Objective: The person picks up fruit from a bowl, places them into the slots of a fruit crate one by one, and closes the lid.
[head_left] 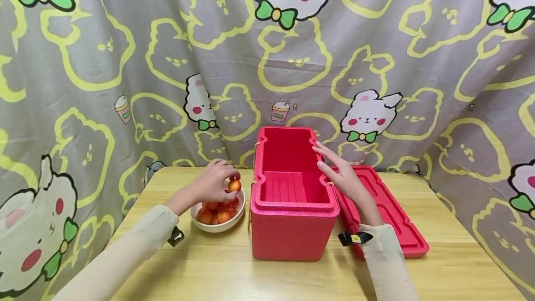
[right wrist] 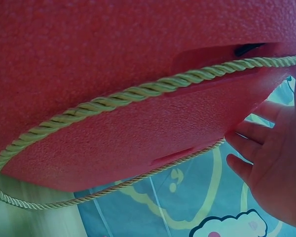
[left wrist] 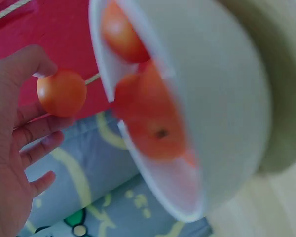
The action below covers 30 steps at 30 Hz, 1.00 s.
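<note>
The left hand point(head_left: 216, 182) pinches one orange-red fruit point(head_left: 234, 186) over a white bowl point(head_left: 218, 228) of similar fruits point(head_left: 224, 216), toward the left edge of the surface point(head_left: 209, 273). The right hand point(head_left: 346, 174), fingers extended, is at the right rim of an open red box point(head_left: 288, 237); firm contact is hard to confirm. A red lid point(head_left: 397, 215) lies toward the right edge.

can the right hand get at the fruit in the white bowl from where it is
Probably not easily: the red box stands between the right hand and the white bowl, and the left hand, holding one piece of fruit, partly covers the bowl from above.
</note>
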Each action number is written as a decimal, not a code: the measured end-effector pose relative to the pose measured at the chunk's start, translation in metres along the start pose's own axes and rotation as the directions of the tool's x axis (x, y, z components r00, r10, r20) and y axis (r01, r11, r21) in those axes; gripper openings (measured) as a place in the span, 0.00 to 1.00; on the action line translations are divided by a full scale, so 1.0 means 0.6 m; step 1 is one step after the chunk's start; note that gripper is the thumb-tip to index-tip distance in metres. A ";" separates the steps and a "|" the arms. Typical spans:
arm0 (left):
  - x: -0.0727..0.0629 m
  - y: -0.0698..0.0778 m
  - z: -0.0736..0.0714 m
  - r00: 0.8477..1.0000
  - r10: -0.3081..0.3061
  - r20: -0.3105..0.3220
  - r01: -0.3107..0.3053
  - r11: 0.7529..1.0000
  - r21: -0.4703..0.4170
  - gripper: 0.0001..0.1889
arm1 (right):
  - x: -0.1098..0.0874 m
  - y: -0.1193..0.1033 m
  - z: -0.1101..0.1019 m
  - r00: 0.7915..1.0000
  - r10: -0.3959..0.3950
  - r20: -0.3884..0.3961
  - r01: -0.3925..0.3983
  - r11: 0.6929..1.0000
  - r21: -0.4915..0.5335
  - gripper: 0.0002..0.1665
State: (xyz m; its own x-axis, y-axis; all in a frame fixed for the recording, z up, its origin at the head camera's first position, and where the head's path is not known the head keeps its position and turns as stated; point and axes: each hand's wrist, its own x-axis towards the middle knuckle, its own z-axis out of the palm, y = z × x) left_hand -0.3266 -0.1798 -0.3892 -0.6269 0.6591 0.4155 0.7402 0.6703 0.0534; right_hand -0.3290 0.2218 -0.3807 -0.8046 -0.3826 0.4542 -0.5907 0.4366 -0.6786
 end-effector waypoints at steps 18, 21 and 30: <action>0.079 -0.031 -0.110 0.979 -0.076 -0.191 0.080 0.997 0.011 0.16 | -0.004 -0.003 0.001 1.000 0.014 -0.008 -0.014 1.000 0.006 0.35; 0.092 -0.031 -0.125 0.974 -0.075 -0.213 0.079 0.997 0.010 0.16 | -0.003 -0.003 0.002 1.000 0.016 -0.008 -0.016 1.000 0.006 0.35; 0.140 -0.017 -0.154 0.972 -0.052 -0.228 0.057 0.998 0.015 0.14 | -0.005 -0.002 0.001 1.000 0.018 -0.009 -0.018 1.000 0.010 0.35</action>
State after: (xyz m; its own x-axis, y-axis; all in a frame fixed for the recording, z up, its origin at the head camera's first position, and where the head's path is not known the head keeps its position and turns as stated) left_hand -0.3647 -0.1628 -0.2710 -0.5926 0.5283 0.6081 0.6995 0.7118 0.0633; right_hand -0.3261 0.2217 -0.3818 -0.8157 -0.3673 0.4469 -0.5754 0.4356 -0.6922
